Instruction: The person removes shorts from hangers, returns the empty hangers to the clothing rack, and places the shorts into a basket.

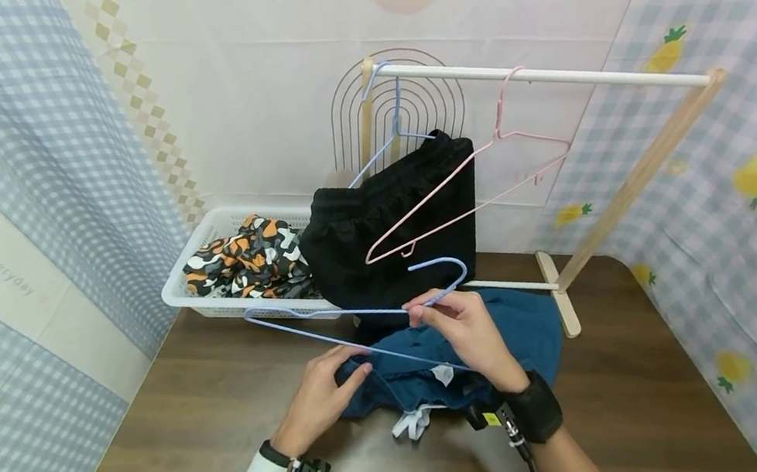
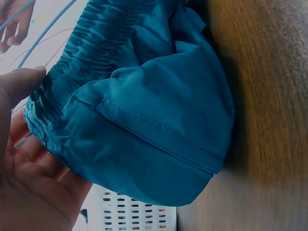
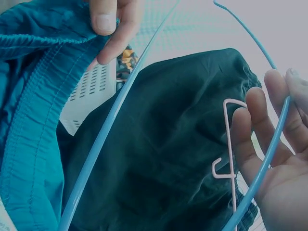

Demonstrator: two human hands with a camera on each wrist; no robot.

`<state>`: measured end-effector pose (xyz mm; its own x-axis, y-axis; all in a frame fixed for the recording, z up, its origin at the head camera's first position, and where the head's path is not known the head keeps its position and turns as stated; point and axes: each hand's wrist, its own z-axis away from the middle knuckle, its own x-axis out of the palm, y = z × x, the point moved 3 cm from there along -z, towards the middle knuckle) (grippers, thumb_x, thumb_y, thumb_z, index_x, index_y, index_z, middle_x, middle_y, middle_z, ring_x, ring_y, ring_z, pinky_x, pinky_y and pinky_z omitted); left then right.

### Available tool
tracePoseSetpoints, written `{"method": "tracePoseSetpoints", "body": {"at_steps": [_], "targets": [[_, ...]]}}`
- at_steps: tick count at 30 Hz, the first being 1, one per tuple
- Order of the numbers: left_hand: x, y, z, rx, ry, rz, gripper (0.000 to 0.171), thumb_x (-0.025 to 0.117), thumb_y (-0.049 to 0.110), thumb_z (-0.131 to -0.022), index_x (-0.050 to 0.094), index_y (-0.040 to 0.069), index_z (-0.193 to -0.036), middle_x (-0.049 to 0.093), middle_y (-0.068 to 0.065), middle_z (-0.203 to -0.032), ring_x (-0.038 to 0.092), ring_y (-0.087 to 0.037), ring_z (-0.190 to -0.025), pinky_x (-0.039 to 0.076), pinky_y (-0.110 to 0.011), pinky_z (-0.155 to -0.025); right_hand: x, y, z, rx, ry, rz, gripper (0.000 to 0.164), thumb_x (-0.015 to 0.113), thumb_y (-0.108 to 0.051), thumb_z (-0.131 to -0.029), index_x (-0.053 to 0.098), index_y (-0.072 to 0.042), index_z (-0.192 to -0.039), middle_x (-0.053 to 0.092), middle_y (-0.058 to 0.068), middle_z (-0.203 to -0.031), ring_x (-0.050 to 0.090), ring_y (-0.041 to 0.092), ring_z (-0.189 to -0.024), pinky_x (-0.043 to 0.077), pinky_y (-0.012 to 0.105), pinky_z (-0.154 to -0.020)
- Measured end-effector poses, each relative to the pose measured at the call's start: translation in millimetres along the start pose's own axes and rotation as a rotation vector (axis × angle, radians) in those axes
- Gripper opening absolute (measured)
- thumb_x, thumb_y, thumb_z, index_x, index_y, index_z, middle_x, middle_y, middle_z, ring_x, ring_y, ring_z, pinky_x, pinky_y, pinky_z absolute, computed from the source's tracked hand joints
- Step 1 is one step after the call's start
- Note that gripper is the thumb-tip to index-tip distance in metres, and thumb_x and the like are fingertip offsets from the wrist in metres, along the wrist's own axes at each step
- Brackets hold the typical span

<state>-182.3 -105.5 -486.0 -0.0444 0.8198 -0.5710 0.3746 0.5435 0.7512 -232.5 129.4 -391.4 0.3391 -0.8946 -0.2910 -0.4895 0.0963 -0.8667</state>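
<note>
In the head view, my right hand [image 1: 462, 327] pinches a light blue clothes hanger [image 1: 447, 259] just below its hook, with the frame stretching to the left. My left hand [image 1: 319, 389] grips the elastic waistband of dark blue shorts [image 1: 526, 323] that lie on the table below the hanger. The left wrist view shows my thumb on one side of the gathered waistband [image 2: 91, 48], the fingers behind it. From the right wrist, the hanger wire [image 3: 103, 130] crosses in front of the waistband opening. White drawstrings [image 1: 412, 422] hang from the shorts' near edge.
Behind stands a wood-and-white clothes rack [image 1: 614, 76]. On it hang black shorts [image 1: 386, 229] on a blue hanger and a bare pink hanger [image 1: 428, 195]. A white basket [image 1: 181, 276] with a patterned orange-black garment [image 1: 257, 257] sits at the left.
</note>
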Motion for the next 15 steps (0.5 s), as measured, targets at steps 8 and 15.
{"method": "tracePoseSetpoints", "body": {"at_steps": [8, 15], "targets": [[0.0, 5.4, 0.9, 0.03, 0.009, 0.004, 0.02, 0.073, 0.019, -0.102, 0.076, 0.013, -0.12, 0.075, 0.001, -0.12, 0.07, -0.014, -0.113, 0.058, -0.044, -0.099, 3.6, -5.5, -5.7, -0.022, -0.004, 0.007, 0.016, 0.063, -0.007, -0.106, 0.076, -0.001, -0.112, 0.077, 0.006, -0.099, 0.073, 0.02, -0.093, 0.06, 0.031, -0.091], [0.8, 8.9, 3.5, 0.06, 0.024, -0.014, 0.019, 0.074, 0.018, -0.101, 0.076, 0.011, -0.118, 0.075, 0.0, -0.118, 0.07, -0.014, -0.111, 0.059, -0.042, -0.096, 7.5, -10.6, -5.8, -0.022, 0.009, -0.016, 0.018, 0.064, -0.01, -0.106, 0.075, 0.002, -0.115, 0.077, 0.011, -0.103, 0.075, 0.019, -0.094, 0.061, 0.031, -0.092]]}}
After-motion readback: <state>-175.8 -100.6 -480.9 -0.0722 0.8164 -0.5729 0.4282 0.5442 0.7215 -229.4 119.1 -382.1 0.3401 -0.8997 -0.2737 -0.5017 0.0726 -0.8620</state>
